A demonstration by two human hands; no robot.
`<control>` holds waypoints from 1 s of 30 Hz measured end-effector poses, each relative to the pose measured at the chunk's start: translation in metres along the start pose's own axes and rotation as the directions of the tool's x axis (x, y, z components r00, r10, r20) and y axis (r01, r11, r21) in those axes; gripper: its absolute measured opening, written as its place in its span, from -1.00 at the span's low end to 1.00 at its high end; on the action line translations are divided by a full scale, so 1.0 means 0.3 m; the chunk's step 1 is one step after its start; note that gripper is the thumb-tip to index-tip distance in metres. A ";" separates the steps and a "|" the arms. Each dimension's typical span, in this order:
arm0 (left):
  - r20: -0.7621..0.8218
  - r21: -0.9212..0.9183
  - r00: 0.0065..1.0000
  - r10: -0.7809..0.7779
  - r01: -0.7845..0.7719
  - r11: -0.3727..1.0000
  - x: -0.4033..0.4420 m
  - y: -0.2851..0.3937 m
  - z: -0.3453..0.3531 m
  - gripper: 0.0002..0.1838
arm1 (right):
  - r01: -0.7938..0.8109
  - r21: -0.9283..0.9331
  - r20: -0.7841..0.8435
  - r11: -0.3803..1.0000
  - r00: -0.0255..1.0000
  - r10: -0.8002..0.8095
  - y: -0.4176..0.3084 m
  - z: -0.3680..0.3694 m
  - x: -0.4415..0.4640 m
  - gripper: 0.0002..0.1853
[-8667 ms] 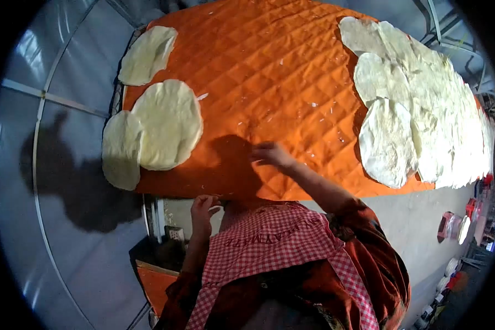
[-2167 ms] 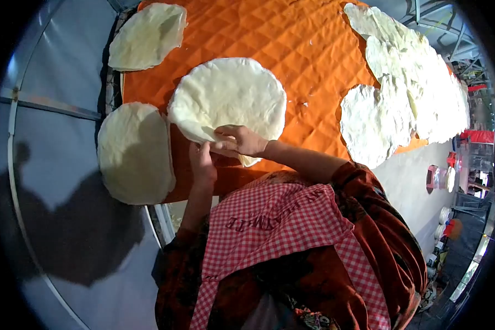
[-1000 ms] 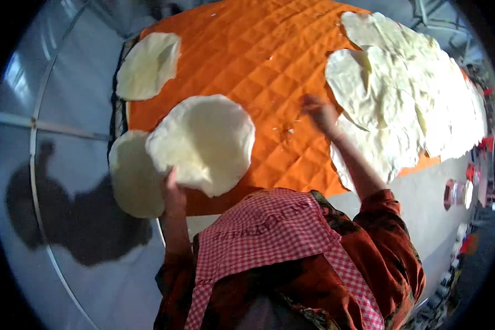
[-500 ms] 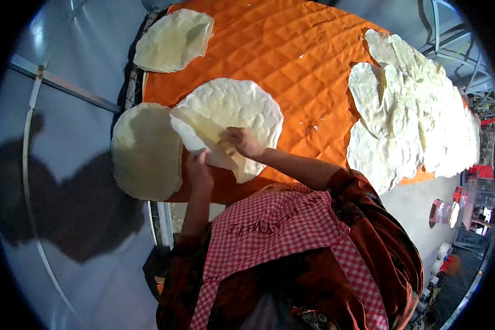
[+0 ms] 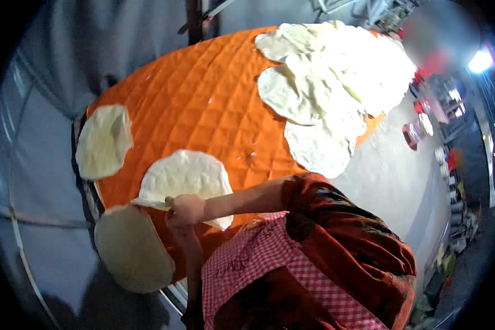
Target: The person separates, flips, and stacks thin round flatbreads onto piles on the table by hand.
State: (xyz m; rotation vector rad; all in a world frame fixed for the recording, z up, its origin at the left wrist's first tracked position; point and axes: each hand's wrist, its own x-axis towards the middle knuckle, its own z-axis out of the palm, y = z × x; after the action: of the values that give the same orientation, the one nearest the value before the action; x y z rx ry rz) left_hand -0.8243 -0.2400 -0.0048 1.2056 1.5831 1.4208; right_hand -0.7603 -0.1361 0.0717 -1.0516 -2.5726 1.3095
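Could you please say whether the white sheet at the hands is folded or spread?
The white sheet is partly spread: its far side lies open, its near edge lifted at the right hand.

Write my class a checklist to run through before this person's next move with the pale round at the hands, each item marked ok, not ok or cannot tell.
1. Right hand gripping the pale round at its near side: ok.
2. Left hand holding firmly: cannot tell; it is low beside the right hand and partly hidden.
3. Pale round lying fully flat: not ok; its near side is drawn up at the hands.
4. Pale round apart from the shaded round at lower left: cannot tell; their edges come very close.
5. Bare orange cloth between the pale round and the overlapping sheets: ok.
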 end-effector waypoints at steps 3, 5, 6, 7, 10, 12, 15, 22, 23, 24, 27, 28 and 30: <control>0.063 -0.161 0.986 0.154 -0.142 0.977 0.048 0.113 0.011 -0.62 | 0.119 -0.232 0.003 0.965 0.993 -0.121 0.230 -0.037 0.256 -0.66; 0.052 0.091 0.947 0.318 -0.322 0.942 0.084 0.159 0.027 -0.65 | 0.161 -0.065 -0.017 0.985 0.987 -0.162 0.271 -0.258 0.286 -0.72; 0.026 0.163 0.939 0.342 -0.342 0.926 0.108 0.156 0.036 -0.66 | 0.121 0.319 -0.055 0.940 0.993 -0.109 0.245 -0.468 0.214 -0.74; 0.000 0.235 0.931 0.366 -0.356 0.905 0.131 0.153 0.045 -0.68 | 0.037 0.732 -0.021 0.681 0.999 -0.031 0.322 -0.597 0.252 -0.75; -0.164 0.252 0.964 0.209 -0.164 0.954 0.166 0.014 0.033 -0.71 | 0.309 0.187 -0.243 0.933 0.934 -0.261 0.539 -1.083 0.202 -0.61; -0.285 0.201 0.958 0.039 0.019 0.979 0.206 -0.075 0.053 -0.72 | 0.373 0.416 -0.370 0.829 0.903 -0.220 0.693 -1.308 0.138 -0.61; -0.112 0.627 0.931 0.348 -0.206 0.752 0.243 -0.460 -0.013 -0.74 | 0.516 0.260 -0.638 0.816 0.727 -0.255 0.947 -1.517 0.028 -0.56; -0.103 0.944 0.988 0.114 0.061 0.325 0.267 -0.292 0.090 -0.73 | -0.217 0.290 -0.947 0.932 0.074 0.312 1.382 -1.221 0.216 -0.70; -0.105 0.946 0.984 0.142 0.055 0.318 0.272 -0.288 0.092 -0.74 | -0.053 0.322 -0.836 0.945 0.453 0.310 1.384 -1.111 0.327 -0.68; -0.089 0.950 0.981 0.169 0.033 0.310 0.278 -0.285 0.089 -0.74 | 0.145 0.564 -0.669 0.813 0.658 0.347 1.263 -0.960 0.419 -0.68; -0.042 0.928 0.988 0.150 -0.018 0.372 0.306 -0.271 0.075 -0.76 | 0.064 0.923 -0.175 0.378 0.948 0.267 0.960 -0.511 0.789 -0.73; -0.026 0.913 0.991 0.131 -0.030 0.406 0.312 -0.267 0.066 -0.77 | -0.013 0.944 -0.055 0.330 0.979 0.194 0.843 -0.404 0.910 -0.73; -0.062 0.870 0.991 0.115 -0.003 0.493 0.297 -0.305 0.061 -0.76 | -0.061 0.952 0.006 0.300 0.983 0.182 0.615 -0.280 1.077 -0.71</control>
State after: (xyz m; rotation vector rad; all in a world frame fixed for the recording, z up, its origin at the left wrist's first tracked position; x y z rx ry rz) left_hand -0.8550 -0.1477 -0.0897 1.7537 2.5066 0.6341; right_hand -0.8774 0.1906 -0.0861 -0.9301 -1.0831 2.2416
